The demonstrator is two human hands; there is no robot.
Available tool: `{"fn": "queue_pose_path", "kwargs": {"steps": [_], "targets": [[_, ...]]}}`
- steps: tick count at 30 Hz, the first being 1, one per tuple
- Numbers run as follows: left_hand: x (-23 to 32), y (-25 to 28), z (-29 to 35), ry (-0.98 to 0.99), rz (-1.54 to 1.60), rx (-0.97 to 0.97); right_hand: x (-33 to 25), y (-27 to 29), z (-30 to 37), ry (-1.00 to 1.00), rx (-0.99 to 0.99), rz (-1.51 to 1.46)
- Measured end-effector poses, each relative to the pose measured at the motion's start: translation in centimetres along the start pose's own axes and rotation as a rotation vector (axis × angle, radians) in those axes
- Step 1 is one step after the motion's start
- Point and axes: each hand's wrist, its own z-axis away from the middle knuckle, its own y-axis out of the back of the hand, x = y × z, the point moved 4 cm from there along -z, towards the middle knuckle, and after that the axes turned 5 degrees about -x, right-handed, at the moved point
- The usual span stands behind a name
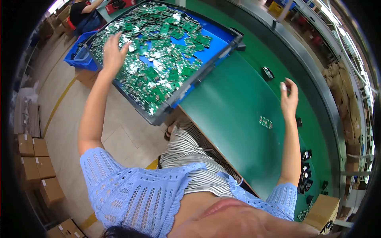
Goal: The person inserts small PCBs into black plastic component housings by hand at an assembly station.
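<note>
My left hand (114,56) hangs over the left side of a large blue tray (217,35) heaped with green circuit boards (164,55). Its fingers are apart, and I see nothing in them. Over on the right, my right hand (290,97) is raised above the green work surface, fingers loosely bent with a gap to the thumb and no object between them. A single circuit board (266,122) lies on the green table (238,103) below and to the left of that hand. Beyond its fingertips sits a small black housing (268,73).
Several black parts (305,170) line the right side near a cardboard box (322,212). A metal rail (317,79) curves along the far right. A smaller blue bin (81,55) stands left of the tray, with a seated person (84,18) behind. Cartons (37,162) are stacked at left.
</note>
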Motion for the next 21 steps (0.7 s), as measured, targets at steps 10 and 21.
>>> {"fn": "queue_pose_path", "kwargs": {"steps": [10, 21], "targets": [[-21.7, -7.5, 3.8, 1.279, 1.029, -0.338, -11.9, -19.3, -18.6, 0.212, -0.422, 0.22], [-14.4, -3.2, 1.2, 1.214, 1.146, 0.065, -11.2, -22.5, -19.1, -0.051, -0.569, 0.188]]}}
